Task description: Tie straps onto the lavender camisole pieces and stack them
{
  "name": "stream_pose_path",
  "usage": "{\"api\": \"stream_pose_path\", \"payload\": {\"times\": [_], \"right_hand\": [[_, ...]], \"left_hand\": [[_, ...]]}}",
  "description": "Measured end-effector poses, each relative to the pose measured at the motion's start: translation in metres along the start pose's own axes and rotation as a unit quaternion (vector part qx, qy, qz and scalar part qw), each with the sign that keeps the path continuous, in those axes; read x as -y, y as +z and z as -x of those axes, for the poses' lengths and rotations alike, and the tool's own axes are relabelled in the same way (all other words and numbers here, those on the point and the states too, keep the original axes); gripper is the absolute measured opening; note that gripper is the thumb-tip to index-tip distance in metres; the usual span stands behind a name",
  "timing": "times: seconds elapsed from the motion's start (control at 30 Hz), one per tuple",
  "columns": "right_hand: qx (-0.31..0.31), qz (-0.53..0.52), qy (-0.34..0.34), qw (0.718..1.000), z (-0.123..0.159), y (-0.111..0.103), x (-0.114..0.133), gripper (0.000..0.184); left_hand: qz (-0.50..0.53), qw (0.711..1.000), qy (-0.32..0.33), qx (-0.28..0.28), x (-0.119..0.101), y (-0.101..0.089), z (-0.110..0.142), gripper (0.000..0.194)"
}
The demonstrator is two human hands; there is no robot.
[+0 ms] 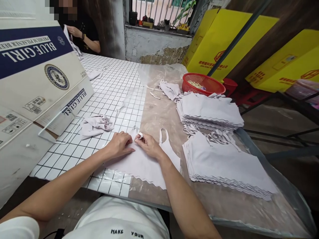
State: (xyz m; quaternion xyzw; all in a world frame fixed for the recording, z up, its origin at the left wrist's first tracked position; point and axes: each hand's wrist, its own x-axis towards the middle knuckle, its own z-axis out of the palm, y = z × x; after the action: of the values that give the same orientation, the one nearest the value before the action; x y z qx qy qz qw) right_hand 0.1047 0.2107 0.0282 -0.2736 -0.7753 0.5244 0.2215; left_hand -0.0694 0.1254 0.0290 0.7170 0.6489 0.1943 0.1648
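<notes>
L: white/blue carton (pixel 74 66) tilted at table edge, lettering upside down. Behind it, co-worker's hand (pixel 74 32) w/ pale cloth, well apart from the work. Crumpled pale pc (pixel 93 127) on gridded table (pixel 117 73), near carton. Risk: carton slips or gets bumped -> pc shoved or caught under edge.

Ctr: pale strappy top (pixel 149 169) flat in front of wearer, half on grid, half on clear plastic sheet (pixel 159 109), scalloped hem toward body. L hand (pixel 121 144) on its L part, fingers curled, thumb out; can't tell if gripping cloth or just resting. R hand (pixel 149 146) just beside it, thumb + index pinched on small whitish bit (pixel 140 136), prob. strap; detail too small to be sure. Risk: pinch too loose -> bit slips; pull w/o L hand steadying -> top drags or creases, since plastic looks slick. R strap loop (pixel 163 134) lies free, could twist or snag on forearm.

R: front stack (pixel 226 166) + rear stack (pixel 209 108), straps tangled between. Risk: elbow knock -> layers slide; lifting one pc could pull others by straps. Red basket (pixel 211 89) just behind rear stack.
</notes>
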Motion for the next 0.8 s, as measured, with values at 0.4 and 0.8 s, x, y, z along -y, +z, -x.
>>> {"api": "stream_pose_path", "payload": {"times": [0.4, 0.8], "right_hand": [[-0.005, 0.023, -0.030, 0.999, 0.002, 0.010, 0.000, 0.009], [-0.019, 0.057, -0.039, 0.997, 0.000, 0.016, -0.005, 0.006]], "left_hand": [[0.051, 0.995, -0.082, -0.021, -0.009, 0.004, 0.004, 0.010], [0.046, 0.995, -0.081, -0.025, -0.004, 0.009, 0.003, 0.017]]}}
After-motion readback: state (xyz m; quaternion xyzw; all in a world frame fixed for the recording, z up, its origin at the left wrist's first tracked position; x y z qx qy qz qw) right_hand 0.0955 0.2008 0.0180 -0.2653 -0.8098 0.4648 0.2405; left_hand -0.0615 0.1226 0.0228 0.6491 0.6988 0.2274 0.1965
